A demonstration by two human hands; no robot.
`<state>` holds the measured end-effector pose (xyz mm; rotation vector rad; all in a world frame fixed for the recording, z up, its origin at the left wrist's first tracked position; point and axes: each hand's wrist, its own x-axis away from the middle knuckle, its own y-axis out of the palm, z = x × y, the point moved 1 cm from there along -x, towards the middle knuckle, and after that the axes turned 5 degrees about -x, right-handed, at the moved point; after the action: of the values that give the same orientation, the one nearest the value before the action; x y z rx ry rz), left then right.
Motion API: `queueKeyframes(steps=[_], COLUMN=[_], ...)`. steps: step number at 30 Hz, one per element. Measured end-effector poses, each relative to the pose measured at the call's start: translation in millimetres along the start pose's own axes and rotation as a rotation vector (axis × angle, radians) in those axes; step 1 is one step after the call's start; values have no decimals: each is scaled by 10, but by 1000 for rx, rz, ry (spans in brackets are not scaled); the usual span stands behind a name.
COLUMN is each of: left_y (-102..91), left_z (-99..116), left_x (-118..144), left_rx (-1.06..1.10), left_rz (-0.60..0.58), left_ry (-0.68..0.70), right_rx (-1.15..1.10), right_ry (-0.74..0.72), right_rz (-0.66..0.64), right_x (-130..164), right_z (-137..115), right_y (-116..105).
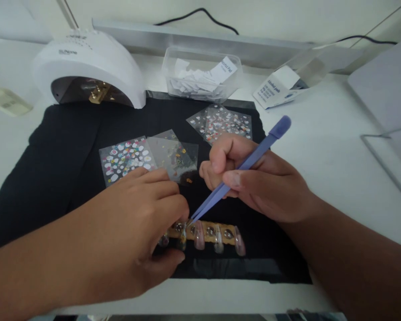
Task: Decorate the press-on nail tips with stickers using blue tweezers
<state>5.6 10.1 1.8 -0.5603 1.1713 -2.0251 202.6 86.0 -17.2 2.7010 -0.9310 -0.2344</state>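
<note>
My right hand (250, 178) is closed around purple tweezers (235, 180), their points slanting down to the left. The points meet the upper end of a clear false nail tip (182, 240) that has dark and yellow marks. Curled at the left end of the gold display strip (203, 231), my left hand (133, 227) has its index finger above that nail tip and its thumb at the lower end. Several more nail tips, among them a pinkish one (199, 236), are mounted along the strip. My left fingers partly cover the strip's left end.
Sticker sheets (127, 158) lie on the black cloth (70, 147), with another patterned pair (229, 125) behind my right hand. At the back stand a white nail lamp (90, 58), a clear tub (200, 89) of alcohol pads and an open alcohol-pad box (277, 89).
</note>
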Motion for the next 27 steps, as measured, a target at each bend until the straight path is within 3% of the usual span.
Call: queueKeyframes(steps=[11,21,27], left_y=[-12,-133,-108], left_z=[0,12,23], left_x=[-30,29,27], left_rx=[13,432,565], left_rz=[-11,171,234], left_ry=[-25,-109,-88], right_rx=[-31,-33,-12], right_ry=[-23,-296,-317], right_rz=[-1,25,-1], right_x=[6,123,150], right_z=[-2,-124,-160], right_y=[-21,20,61])
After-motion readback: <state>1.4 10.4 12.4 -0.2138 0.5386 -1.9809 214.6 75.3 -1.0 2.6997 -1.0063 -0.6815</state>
